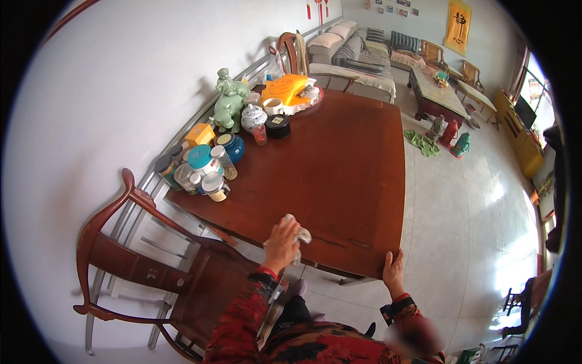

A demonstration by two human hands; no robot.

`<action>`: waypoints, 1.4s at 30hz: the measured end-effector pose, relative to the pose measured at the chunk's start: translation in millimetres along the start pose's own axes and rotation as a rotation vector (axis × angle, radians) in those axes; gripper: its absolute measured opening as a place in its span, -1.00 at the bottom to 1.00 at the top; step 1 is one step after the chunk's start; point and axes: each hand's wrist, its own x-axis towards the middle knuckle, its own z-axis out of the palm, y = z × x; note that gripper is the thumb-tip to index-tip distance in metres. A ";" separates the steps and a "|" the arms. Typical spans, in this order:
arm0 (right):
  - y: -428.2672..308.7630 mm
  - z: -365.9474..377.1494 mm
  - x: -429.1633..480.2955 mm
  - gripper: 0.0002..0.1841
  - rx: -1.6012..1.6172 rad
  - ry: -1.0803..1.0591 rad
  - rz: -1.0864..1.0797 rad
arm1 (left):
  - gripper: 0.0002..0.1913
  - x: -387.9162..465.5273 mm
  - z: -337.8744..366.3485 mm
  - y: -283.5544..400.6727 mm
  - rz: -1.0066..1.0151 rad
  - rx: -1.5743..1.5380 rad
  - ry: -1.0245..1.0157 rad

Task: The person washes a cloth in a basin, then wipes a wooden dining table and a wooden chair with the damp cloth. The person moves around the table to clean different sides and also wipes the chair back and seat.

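Observation:
My left hand point(282, 245) presses a crumpled pale cloth point(303, 235) onto the near edge of a dark red wooden table point(327, 173). Part of the cloth hangs below that edge, and the palm hides some of it. At the table's near right corner, my right hand point(393, 273) holds the edge, thumb on the top side and fingers along the outside. Cracks mark the tabletop between the two hands. The nearest jar to my left hand is a clear lidded one point(215, 186) at the table's left side.
Jars, a green ceramic figurine point(228, 102), a blue-and-white pot point(253, 118), a black tin point(278, 126) and a tray with an orange bag point(286, 88) crowd the wall side. A wooden chair point(136, 259) stands at left. Thermos flasks point(449, 133) and a green cloth point(423, 143) are on the floor.

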 end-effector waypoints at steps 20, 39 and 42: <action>-28.7 14.5 9.4 -0.36 -0.255 0.152 0.206 | -0.55 -22.0 -34.7 -172.1 -0.479 0.190 0.282; -51.1 7.7 -1.8 -0.50 -0.312 0.306 0.231 | -0.43 -63.8 -33.0 -416.7 -0.817 0.237 0.500; -47.7 11.4 -1.5 -0.50 -0.353 0.319 0.208 | -0.41 -58.2 -37.9 -435.3 -0.845 0.239 0.512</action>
